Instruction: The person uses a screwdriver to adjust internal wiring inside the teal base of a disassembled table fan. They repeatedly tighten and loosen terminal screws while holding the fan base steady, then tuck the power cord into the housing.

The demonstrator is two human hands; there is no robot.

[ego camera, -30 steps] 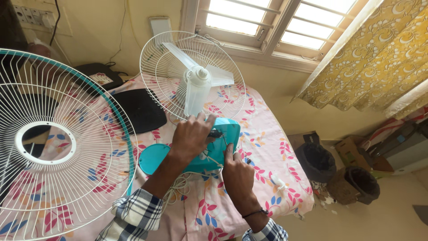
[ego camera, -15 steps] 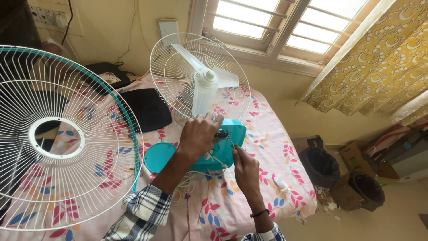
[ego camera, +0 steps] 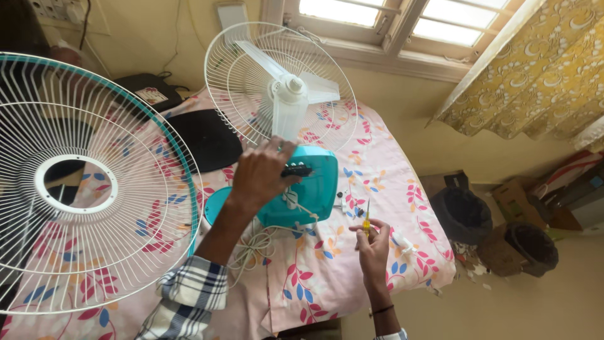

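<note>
The left hand (ego camera: 261, 173) is clamped over the back of the teal fan motor housing (ego camera: 302, 192), which stands on the bed (ego camera: 377, 189) with its white blades (ego camera: 286, 85) pointing away. The right hand (ego camera: 372, 242) pinches a small yellow screwdriver (ego camera: 367, 220), shaft roughly upright, just right of the housing, apparently not touching it. The left hand is nearer.

walls: yellow | window (ego camera: 402, 22): bright daylight | curtain (ego camera: 535, 75): yellow patterned | bed sheet (ego camera: 377, 170): pink floral

Glossy teal plastic fan housing (ego camera: 302, 192), probably smooth
</note>
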